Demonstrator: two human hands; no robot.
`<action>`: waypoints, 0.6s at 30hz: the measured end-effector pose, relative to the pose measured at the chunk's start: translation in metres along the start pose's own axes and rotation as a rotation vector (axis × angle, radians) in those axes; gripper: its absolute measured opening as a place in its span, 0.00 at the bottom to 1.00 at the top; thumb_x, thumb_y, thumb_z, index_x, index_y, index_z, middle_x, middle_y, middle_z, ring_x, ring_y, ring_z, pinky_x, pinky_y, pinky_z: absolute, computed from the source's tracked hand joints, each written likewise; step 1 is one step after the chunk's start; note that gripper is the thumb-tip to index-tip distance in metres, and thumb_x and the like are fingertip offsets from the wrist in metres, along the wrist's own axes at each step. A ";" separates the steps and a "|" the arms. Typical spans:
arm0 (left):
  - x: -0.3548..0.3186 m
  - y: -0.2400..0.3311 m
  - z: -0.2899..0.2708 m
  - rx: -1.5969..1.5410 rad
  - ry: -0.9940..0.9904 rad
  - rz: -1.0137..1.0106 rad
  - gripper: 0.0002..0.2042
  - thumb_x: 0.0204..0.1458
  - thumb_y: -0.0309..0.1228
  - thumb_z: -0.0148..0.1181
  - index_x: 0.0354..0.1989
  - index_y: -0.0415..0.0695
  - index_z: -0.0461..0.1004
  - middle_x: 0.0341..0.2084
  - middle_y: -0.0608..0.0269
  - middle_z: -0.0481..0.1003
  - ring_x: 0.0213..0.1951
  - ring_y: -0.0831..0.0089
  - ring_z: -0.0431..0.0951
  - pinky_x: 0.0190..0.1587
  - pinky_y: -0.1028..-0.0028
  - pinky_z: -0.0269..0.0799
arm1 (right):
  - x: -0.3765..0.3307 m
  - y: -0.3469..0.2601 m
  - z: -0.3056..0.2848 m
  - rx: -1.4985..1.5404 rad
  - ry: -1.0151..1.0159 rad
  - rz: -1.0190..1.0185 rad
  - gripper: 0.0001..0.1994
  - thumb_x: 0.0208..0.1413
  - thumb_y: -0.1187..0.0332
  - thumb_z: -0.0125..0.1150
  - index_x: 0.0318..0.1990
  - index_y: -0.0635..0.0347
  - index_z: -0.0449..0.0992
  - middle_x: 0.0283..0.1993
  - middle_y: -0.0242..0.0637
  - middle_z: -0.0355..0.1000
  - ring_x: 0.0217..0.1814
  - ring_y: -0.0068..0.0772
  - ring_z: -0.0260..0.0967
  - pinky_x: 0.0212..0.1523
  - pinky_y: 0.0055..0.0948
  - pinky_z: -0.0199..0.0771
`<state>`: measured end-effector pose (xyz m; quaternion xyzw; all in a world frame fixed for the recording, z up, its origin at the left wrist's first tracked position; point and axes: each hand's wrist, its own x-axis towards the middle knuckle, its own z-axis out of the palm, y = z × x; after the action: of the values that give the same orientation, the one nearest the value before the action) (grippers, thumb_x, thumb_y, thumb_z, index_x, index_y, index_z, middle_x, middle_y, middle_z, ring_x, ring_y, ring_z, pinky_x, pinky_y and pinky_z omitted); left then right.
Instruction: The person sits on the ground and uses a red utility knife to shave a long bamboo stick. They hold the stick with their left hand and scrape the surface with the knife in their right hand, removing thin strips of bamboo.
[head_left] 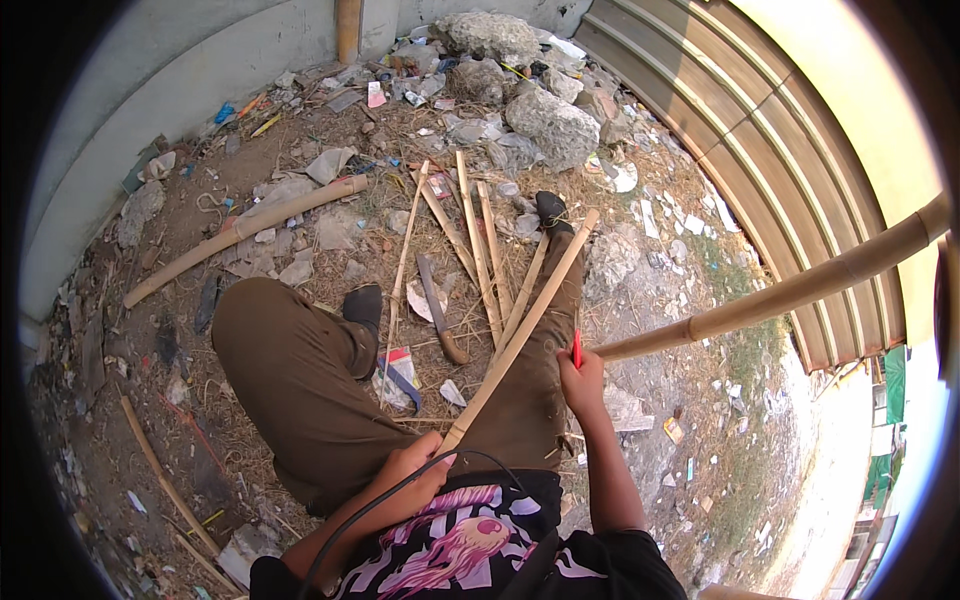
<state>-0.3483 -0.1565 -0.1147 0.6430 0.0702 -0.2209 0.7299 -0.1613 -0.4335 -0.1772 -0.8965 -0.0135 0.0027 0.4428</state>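
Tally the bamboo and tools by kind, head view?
Thin split bamboo strips: 6, one in the left hand
Round thick bamboo poles: 2, and
Wooden-handled machete: 1
Red marker in the right hand: 1
Total: 10

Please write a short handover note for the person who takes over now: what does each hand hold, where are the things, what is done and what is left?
Left hand: holds the near end of a split bamboo strip that runs across the lap toward the right foot.
Right hand: shut on a red marker or pencil, its tip at the strip's edge.
On the ground ahead: more bamboo strips and a machete with a wooden handle. A thick bamboo pole leans in from the right, another pole lies at the left.
Done: several strips are split.
Left: no marks on the held strip are visible.
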 end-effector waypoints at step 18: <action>-0.001 0.001 0.007 -0.113 -0.025 -0.037 0.04 0.66 0.23 0.44 0.37 0.43 0.61 0.19 0.73 0.59 0.21 0.87 0.56 0.23 0.82 0.53 | -0.067 -0.043 0.048 -0.240 -0.152 -0.207 0.10 0.48 0.61 0.58 0.29 0.59 0.76 0.22 0.51 0.73 0.27 0.59 0.73 0.31 0.53 0.73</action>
<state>-0.3500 -0.1630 -0.1122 0.5964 0.0852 -0.2380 0.7618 -0.2301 -0.3706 -0.1725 -0.9339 -0.1393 0.0236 0.3285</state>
